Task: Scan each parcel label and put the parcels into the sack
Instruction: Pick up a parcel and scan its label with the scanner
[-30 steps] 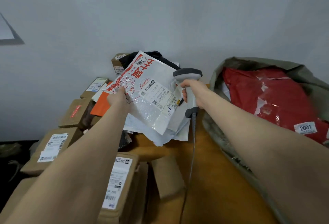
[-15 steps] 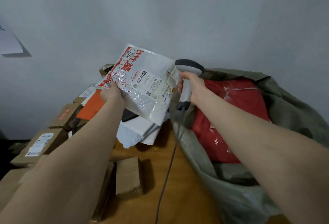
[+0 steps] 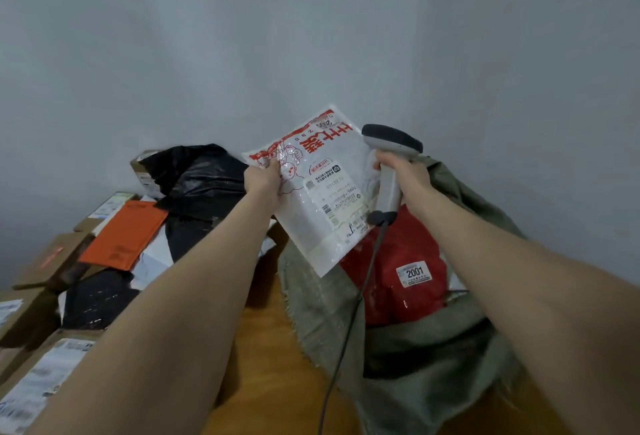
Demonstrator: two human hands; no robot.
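Two hands were raised above the wooden table (image 3: 273,358). The left hand (image 3: 261,180) held a white parcel (image 3: 322,199), a flat plastic mailer with red print. Its fingers (image 3: 276,167) pinched the mailer's left edge near the top. The parcel hung tilted in the air with its printed face toward the camera. Its lower corner was in front of the open mouth of the sack (image 3: 322,310); contact with the sack could not be judged. The label (image 3: 341,204) sat on the lower half of that face.

The right hand (image 3: 410,180) was clenched around the handle of a grey scanner (image 3: 389,171). The scanner's dark head stood by the parcel's upper right corner, and the handle was just beside the parcel's right edge. A dark cable (image 3: 346,330) ran from the base of the handle down across the sack's rim to the bottom of the frame.

The grey-green sack lay on the right side of the table. Inside it lay a red parcel (image 3: 391,296) bearing a white sticker (image 3: 414,274) that read 2001.

Left of the sack was a pile:
- a black bag (image 3: 201,175)
- an orange envelope (image 3: 124,234)
- several cardboard boxes (image 3: 45,261), some with labels

A plain grey wall (image 3: 311,36) stood behind.
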